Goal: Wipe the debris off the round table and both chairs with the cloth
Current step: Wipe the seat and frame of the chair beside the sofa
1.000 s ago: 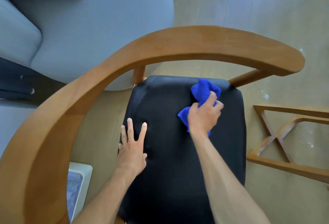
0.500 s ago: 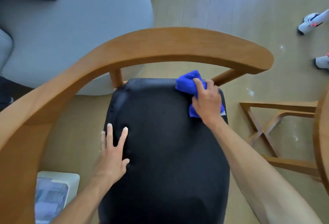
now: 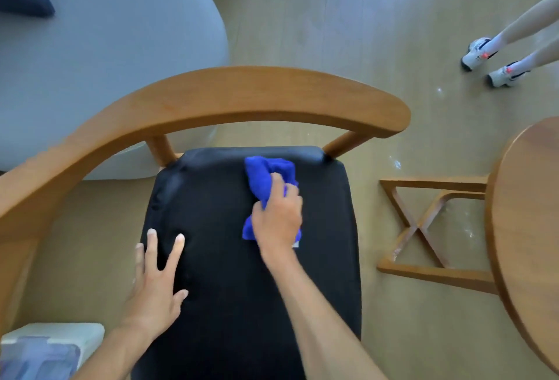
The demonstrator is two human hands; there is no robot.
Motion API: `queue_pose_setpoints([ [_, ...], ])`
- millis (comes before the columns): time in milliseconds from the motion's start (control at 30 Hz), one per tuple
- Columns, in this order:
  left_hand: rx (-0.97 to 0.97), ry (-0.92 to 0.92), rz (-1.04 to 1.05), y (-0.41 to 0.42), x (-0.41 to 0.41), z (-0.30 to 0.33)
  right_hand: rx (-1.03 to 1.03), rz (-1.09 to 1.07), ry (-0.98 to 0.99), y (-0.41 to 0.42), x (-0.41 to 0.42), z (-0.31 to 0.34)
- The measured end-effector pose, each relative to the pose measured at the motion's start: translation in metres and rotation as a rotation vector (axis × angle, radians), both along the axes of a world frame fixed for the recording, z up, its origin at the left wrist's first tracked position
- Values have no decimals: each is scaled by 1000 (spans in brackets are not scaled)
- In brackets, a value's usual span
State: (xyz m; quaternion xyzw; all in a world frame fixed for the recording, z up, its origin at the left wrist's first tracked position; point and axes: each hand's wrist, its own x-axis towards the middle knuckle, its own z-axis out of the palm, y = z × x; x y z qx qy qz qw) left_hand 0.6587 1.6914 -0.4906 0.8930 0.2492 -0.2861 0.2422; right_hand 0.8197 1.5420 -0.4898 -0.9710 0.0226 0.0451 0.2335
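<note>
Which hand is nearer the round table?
Right. The right hand grips the cloth mid-seat, nearer the round table; the left hand rests on the seat's far edge.

We see our left hand (image 3: 154, 292) and right hand (image 3: 276, 219) bare, without gloves or rings. Both forearms are bare too; no sleeve shows.

Bright blue cloth (image 3: 266, 178) on a black seat (image 3: 242, 258) — honey-brown wooden chair frame (image 3: 242, 95), grey sofa (image 3: 106, 62).
</note>
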Motion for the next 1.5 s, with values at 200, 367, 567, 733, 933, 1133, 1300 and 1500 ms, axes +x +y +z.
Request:
queue_pose_setpoints([
  [200, -69, -117, 67, 9, -8, -15, -20, 445, 16, 12, -18, 1],
  [367, -4, -151, 28, 13, -15, -30, 399, 408, 478, -25, 21, 55],
  [567, 38, -185, 25, 12, -13, -30, 68, 456, 410, -48, 31, 40],
  [733, 10, -162, 63, 12, -13, -26, -407, 451, -19, -47, -1, 7],
  [933, -37, -86, 39, 10, -8, -6, -429, 589, -126, -61, 9, -1],
  [1133, 16, 5, -21, 4, 0, 6, -196, 28, 3, -49, 61, 0],
  [1300, 36, 20, -60, 4, -3, -1, -153, 93, -43, 76, 14, -3],
  [1500, -13, -96, 7, 3, -15, -13, -166, 1056, -96, 125, -60, -3],
])
